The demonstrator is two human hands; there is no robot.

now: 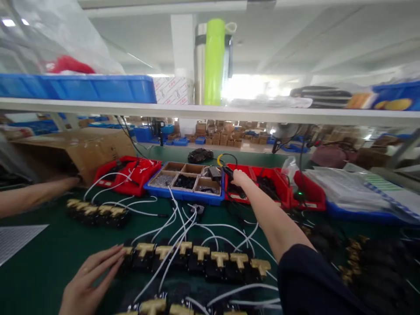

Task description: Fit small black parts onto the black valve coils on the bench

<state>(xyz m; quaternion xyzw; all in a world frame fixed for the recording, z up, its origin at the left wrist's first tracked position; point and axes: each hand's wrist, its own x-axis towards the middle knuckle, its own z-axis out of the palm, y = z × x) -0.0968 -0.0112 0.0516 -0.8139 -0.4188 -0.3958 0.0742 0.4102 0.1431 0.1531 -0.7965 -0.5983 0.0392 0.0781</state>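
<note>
My left hand lies at the left end of a row of black valve units with brass tee fittings. Its fingers are stretched out, their tips against the leftmost unit. Across the table my right hand is closed on a small black-handled tool, which has a yellow curved part by it; its exact kind is blurred. This hand is over the front of a red bin, beside a blue tray with compartments of small parts. White wires run from the units over the green table.
Another person's arm reaches in from the left by a cardboard box. More valve units stand left of centre. Dark parts with brass fittings are piled at right. A shelf crosses above, bearing a green bottle.
</note>
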